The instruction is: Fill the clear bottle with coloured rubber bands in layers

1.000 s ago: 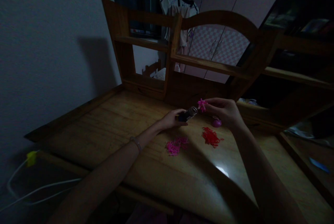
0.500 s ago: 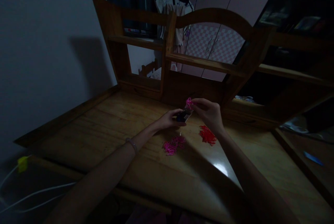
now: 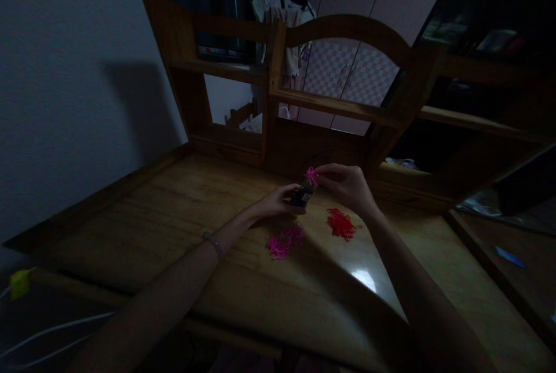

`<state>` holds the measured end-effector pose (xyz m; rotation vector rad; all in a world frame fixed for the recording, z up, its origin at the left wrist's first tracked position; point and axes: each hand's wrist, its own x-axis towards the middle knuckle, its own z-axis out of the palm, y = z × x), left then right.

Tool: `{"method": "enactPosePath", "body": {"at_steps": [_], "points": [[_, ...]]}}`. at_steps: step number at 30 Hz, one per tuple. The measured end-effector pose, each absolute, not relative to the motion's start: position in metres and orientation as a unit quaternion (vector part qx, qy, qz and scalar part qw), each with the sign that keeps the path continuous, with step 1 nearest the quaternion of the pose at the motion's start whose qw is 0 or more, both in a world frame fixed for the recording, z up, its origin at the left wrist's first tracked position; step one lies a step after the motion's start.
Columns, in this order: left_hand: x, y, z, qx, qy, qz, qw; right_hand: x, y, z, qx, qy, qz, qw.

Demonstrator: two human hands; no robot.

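Bottle [image 3: 303,194], small and dark with a pale label patch, is held over the table [image 3: 204,205], tilted with its mouth upward and to the right. Its contents cannot be made out in the dim light. Left hand [image 3: 277,202] grips the bottle around its body, the wrist bearing a bracelet [image 3: 214,244]. Right hand [image 3: 350,185] pinches a pink cluster [image 3: 311,176] between thumb and fingers at the bottle's mouth; whether any part sits inside cannot be told. Below the bottle, a pink pile [image 3: 284,242] of thin pieces lies loose on the table; a red pile [image 3: 341,224] lies to its right, well apart from it. Behind stands a wooden shelf [image 3: 334,108] with open compartments, a pale crumpled item [image 3: 400,163] showing in the lower right one.

Compared with one second earlier, the pink cluster has moved from beside the mouth, with a gap visible, to directly over it, and the bottle stands more upright. Both piles keep their places on the table
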<state>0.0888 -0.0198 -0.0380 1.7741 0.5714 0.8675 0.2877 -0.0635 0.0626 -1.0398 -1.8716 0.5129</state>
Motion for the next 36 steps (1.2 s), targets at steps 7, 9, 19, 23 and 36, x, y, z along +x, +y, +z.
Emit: {"method": "enactPosePath", "body": {"at_steps": [7, 9, 19, 23, 36], "points": [[0.091, -0.018, -0.039, 0.752, 0.236, 0.345, 0.509, 0.291, -0.072, 0.076, -0.413, -0.826, 0.113, 0.367], [0.091, -0.019, -0.039, 0.752, 0.239, 0.342, 0.51, 0.291, -0.074, 0.079, -0.411, -0.838, 0.092, 0.347], [0.093, -0.019, -0.042, 0.741, 0.243, 0.341, 0.526, 0.285, -0.081, 0.088, -0.416, -0.867, 0.012, 0.273], [0.094, -0.017, -0.044, 0.751, 0.23, 0.342, 0.516, 0.285, -0.084, 0.087, -0.421, -0.868, -0.001, 0.264], [0.092, -0.024, -0.037, 0.755, 0.224, 0.333, 0.519, 0.293, -0.083, 0.088, -0.465, -0.847, 0.003, 0.256]]}}
